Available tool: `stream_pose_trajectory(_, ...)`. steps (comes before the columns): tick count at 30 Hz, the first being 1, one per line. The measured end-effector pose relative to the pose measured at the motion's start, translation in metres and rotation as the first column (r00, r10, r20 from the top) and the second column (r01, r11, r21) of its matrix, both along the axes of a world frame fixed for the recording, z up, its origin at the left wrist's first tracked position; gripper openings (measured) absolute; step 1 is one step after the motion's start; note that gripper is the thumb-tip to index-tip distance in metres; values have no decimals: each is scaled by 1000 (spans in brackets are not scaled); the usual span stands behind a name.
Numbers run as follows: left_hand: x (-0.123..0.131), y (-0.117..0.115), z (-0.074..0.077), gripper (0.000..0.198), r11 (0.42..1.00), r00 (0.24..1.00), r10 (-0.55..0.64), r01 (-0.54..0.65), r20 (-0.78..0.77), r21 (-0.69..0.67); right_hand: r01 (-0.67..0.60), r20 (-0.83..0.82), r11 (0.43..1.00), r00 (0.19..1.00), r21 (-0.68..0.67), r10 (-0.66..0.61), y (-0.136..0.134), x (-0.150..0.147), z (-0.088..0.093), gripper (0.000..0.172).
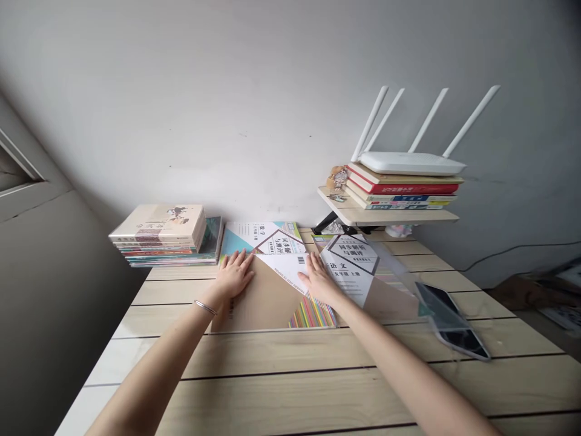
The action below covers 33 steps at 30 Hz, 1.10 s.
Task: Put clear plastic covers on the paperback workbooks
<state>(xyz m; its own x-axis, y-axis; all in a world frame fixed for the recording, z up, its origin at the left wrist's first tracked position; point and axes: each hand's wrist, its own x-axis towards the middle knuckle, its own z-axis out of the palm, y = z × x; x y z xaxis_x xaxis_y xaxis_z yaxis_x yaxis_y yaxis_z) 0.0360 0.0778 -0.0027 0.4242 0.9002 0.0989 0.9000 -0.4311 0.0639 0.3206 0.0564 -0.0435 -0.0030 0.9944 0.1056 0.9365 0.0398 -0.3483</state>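
A large workbook [263,297] with a brown, white and striped cover lies on the wooden table. My left hand [235,275] rests flat on its upper left part, fingers spread, a thin bangle [206,307] round the wrist. On its right side, near the barcode, lies my right hand [319,280], also flat with the fingers apart. A second workbook [347,263] with a white and brown cover sits just right of that hand. Whether the first cover is opened out or two books overlap, I cannot tell.
A stack of books [158,236] stands at the back left. On a small raised shelf [394,216] at the back right, a white router [411,162] sits on several books. A phone [454,321] lies at the right, partly under a clear plastic sheet. The wall closes off the far side.
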Motion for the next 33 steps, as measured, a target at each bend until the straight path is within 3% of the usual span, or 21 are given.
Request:
stream_pose_trajectory(2,3,6,14,48,999,1000,24,-24,4,-45,52,-179,997,983,63,-40,-4,16,-7,66)
stream_pose_trajectory(5,10,21,34,42,995,999,50,-50,-5,-91,155,-461,987,879,42,-118,-11,28,-15,57)
stream_pose_trajectory(11,26,42,64,22,958,998,17,-1,53,-286,168,-635,983,752,-75,-177,-27,27,-7,52)
stream_pose_trajectory(14,17,36,78,21,945,984,-18,74,175,-320,82,-752,992,648,-92,-123,-37,27,7,47)
stream_pose_trajectory(18,-17,14,91,25,940,939,1,116,344,-320,-50,-876,994,478,-97,-62,-59,26,22,38)
stream_pose_trajectory(20,-35,4,91,27,926,874,48,143,484,-350,-66,-953,995,298,-80,-57,-69,21,27,39)
stream_pose_trajectory(23,-53,-9,83,36,856,688,196,228,699,-464,-45,-997,998,-62,-45,-47,-77,9,30,36)
stream_pose_trajectory(26,-60,-20,69,41,779,540,367,266,757,-568,-44,-961,998,-272,-36,-47,-80,-10,30,31)
stream_pose_trajectory(28,-59,-27,57,43,740,445,463,282,767,-611,-63,-937,995,-336,-78,-95,-83,-24,28,30)
stream_pose_trajectory(30,-55,-35,44,45,711,336,538,312,773,-630,-95,-929,986,-333,-139,-163,-87,-38,28,30)
stream_pose_trajectory(33,-43,-49,24,48,696,173,622,324,764,-640,-86,-968,986,-199,-141,-155,-89,-50,40,36)
